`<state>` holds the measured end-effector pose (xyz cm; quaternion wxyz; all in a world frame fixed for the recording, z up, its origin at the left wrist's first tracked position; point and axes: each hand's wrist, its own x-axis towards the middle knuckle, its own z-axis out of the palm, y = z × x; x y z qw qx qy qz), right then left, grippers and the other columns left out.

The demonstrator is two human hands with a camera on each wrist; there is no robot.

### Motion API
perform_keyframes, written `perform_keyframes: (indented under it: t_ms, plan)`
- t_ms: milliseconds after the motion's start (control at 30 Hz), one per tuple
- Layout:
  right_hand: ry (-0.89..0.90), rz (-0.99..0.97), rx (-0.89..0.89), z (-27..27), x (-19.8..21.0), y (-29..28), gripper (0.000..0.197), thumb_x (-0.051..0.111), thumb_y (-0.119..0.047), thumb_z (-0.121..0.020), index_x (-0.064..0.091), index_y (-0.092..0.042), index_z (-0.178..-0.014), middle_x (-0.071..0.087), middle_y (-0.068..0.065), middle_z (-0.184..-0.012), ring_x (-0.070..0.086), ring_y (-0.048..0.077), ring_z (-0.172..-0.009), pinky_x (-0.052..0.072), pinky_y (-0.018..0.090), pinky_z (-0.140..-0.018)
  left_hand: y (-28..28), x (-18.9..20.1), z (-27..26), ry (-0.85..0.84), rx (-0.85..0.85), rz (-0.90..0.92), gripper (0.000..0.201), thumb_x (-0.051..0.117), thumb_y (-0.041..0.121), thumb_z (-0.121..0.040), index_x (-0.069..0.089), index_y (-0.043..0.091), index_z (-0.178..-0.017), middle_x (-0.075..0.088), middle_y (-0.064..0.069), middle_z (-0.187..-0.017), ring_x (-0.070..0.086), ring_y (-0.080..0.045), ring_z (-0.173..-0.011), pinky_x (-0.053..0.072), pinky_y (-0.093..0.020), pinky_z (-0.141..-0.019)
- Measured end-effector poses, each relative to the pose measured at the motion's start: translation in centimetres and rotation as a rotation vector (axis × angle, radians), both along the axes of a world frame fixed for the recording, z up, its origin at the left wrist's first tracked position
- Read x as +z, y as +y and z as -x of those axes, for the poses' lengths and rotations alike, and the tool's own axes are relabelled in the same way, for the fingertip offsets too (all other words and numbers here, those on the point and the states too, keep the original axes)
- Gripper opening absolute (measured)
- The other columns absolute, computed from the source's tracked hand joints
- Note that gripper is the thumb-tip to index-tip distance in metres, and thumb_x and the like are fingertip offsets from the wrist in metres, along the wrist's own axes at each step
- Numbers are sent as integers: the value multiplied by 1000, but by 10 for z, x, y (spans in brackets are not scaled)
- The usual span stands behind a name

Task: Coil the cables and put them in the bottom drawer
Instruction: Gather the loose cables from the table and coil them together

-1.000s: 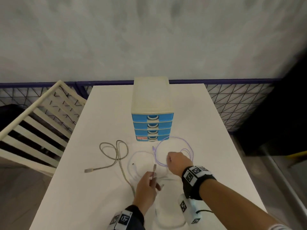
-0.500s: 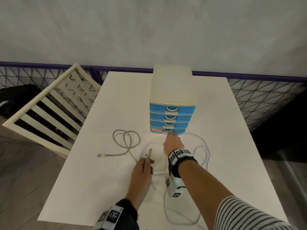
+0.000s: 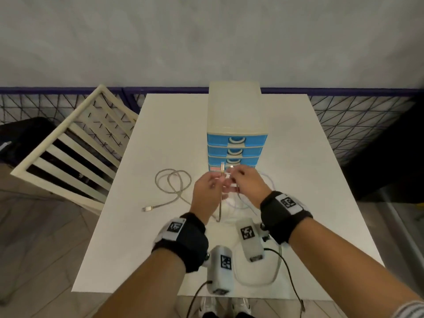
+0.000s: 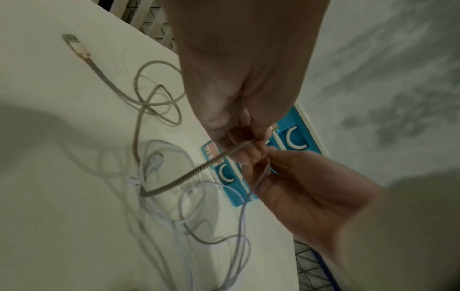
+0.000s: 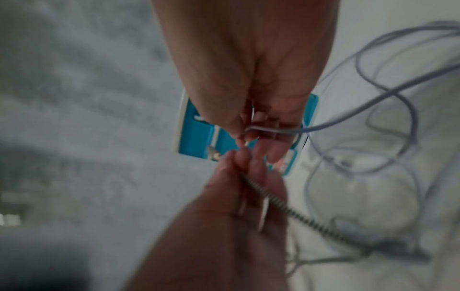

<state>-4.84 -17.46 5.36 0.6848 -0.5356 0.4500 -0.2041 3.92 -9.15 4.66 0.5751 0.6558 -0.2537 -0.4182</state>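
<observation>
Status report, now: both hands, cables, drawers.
Left hand pinching braided cable end, raised. Right hand pinching pale purple cable. Cables uncoiled, tangled on table. Drawer unit drawers all shut.

White table [image 3: 165, 125] (cables [image 3: 173, 184], drawer unit [image 3: 236, 115] on top).

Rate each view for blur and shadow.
Head view: sharp and evenly lit, with wide-angle bending at the edges. Left wrist view: braided cable crisp, lilac cable smeared, a soft shadow on the table. Right wrist view: blurred throughout, drawers soft.
</observation>
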Motion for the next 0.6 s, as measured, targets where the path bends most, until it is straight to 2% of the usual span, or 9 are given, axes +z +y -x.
perform_keyframes:
  t_ms: [67, 133, 200, 267, 333, 400, 467, 567, 600]
  plan:
    - [-130, -98, 2, 3, 13, 7, 20, 38, -13, -102, 57, -8, -94, 57, 6, -70, 53, 16, -66, 51, 31, -66, -5, 8, 1, 22, -19, 50, 19, 51, 10, -95, 56, -5, -106, 66, -7, -79, 65, -3, -57, 56, -19, -56]
    - [-159, -111, -16, 2, 19, 11, 19, 38, -17, -103, 54, -10, -95, 57, 4, -68, 48, 17, -64, 45, 31, -62, -7, 13, 4, 38, -23, 69, 19, 54, 11, -94, 57, -5, -104, 64, -8, -76, 65, -6, -60, 57, -19, -58]
    - [-167, -113, -56, 1, 19, 12, 17, 38, -18, -103, 52, -9, -105, 63, 11, -79, 51, 21, -66, 48, 29, -56, -7, 16, 4, 12, -13, 72, 17, 56, 12, -93, 59, -3, -100, 64, -10, -77, 64, -13, -68, 58, -23, -61]
    - [-196, -121, -83, 2, 19, 12, 20, 39, -19, -103, 52, -6, -112, 67, 20, -101, 60, 31, -80, 53, 27, -55, -7, 17, 4, 1, -15, 86, 17, 57, 12, -92, 61, -2, -99, 63, -9, -80, 65, -15, -71, 60, -25, -63]
    - [-247, -135, -105, 5, 20, 13, 28, 41, -20, -103, 51, -1, -121, 64, 20, -121, 66, 33, -100, 56, 27, -64, -6, 18, 4, 42, -28, 86, 17, 59, 11, -91, 62, -3, -99, 64, -8, -78, 66, -11, -68, 61, -25, -65]
    - [-297, -152, -106, 7, 22, 14, 33, 42, -19, -102, 50, 1, -126, 60, 16, -129, 65, 30, -109, 58, 26, -74, -5, 16, 4, 49, -49, 55, 18, 61, 13, -90, 62, -3, -98, 66, -7, -76, 66, -7, -64, 59, -24, -65]
    - [-283, -122, -74, 9, 23, 15, 33, 43, -19, -102, 51, 2, -126, 59, 16, -129, 65, 25, -106, 59, 23, -75, -1, 12, 6, 45, -51, 39, 19, 63, 13, -89, 63, -4, -97, 66, -9, -76, 65, -10, -65, 57, -22, -62]
    - [-190, -19, -29, 10, 24, 17, 29, 43, -20, -102, 54, 0, -120, 65, 17, -124, 66, 21, -102, 56, 31, -86, 4, 7, 8, 19, -32, 28, 20, 65, 15, -87, 64, -4, -93, 66, -14, -80, 63, -14, -68, 53, -19, -61]
    - [-160, 16, -26, 9, 23, 18, 27, 42, -21, -102, 54, -1, -117, 66, 16, -121, 67, 19, -100, 54, 30, -88, 6, 3, 4, 0, -4, 3, 19, 66, 18, -87, 65, -1, -89, 67, -13, -81, 62, -15, -69, 52, -22, -63]
